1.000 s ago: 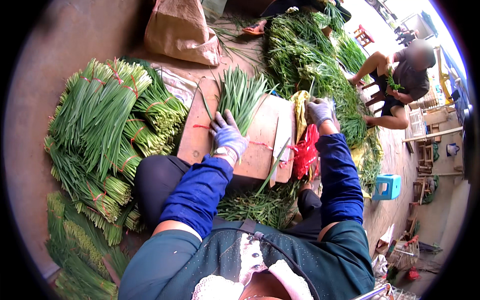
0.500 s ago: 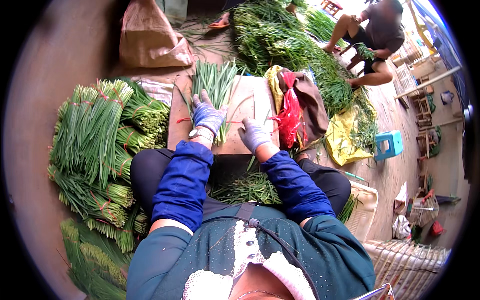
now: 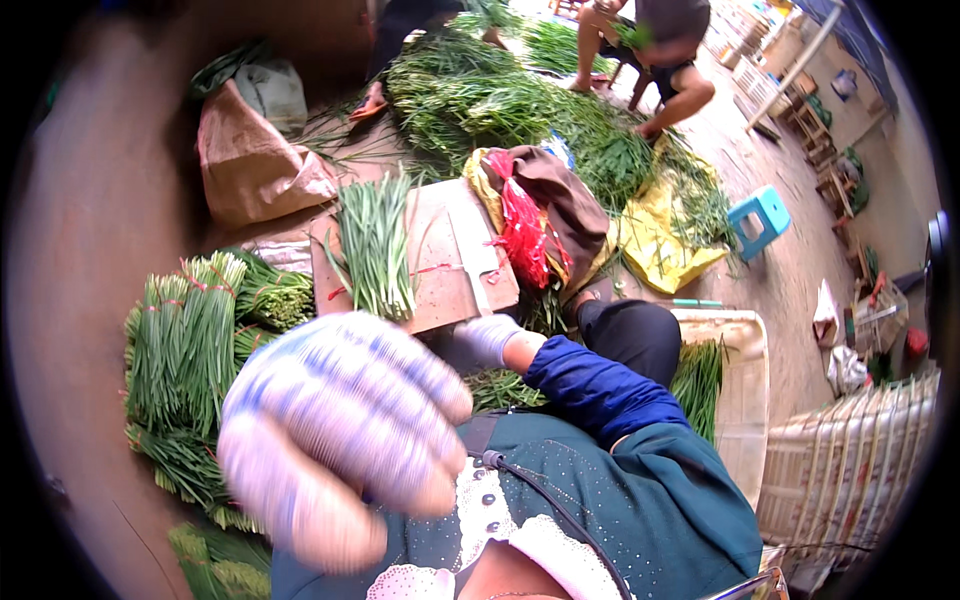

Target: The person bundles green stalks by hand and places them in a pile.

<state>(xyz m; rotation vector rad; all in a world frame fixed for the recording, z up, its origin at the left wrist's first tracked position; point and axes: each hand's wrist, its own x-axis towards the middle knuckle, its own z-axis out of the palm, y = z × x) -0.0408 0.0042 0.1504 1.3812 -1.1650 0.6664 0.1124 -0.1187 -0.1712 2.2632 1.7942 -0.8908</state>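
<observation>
Close in front of the camera my left hand (image 3: 345, 410) is raised, large and smeared by motion. It wears a white and blue glove; the thumb stands away from the fingers, and nothing shows in it. My right hand (image 3: 488, 338), in a pale glove, is low at the front edge of a board (image 3: 440, 300); its fingertips are blurred. On the board lies a loose bunch of garlic chives (image 3: 375, 245), with a thin red tie (image 3: 432, 268) partly visible beside it. A long flat pale strip (image 3: 475, 250) lies to the right.
Tied chive bundles (image 3: 200, 330) are stacked at left. Behind the board are a sack (image 3: 250, 160) and a big green heap (image 3: 480, 95). Red plastic strands (image 3: 525, 220) hang over brown cloth. A blue stool (image 3: 758, 222), a crate (image 3: 740, 380) and a seated person (image 3: 665, 60) are at right.
My left hand has left the chives and come up toward the camera. My right hand has drawn back to the board's near edge. The view has shifted; the chives stay on the board.
</observation>
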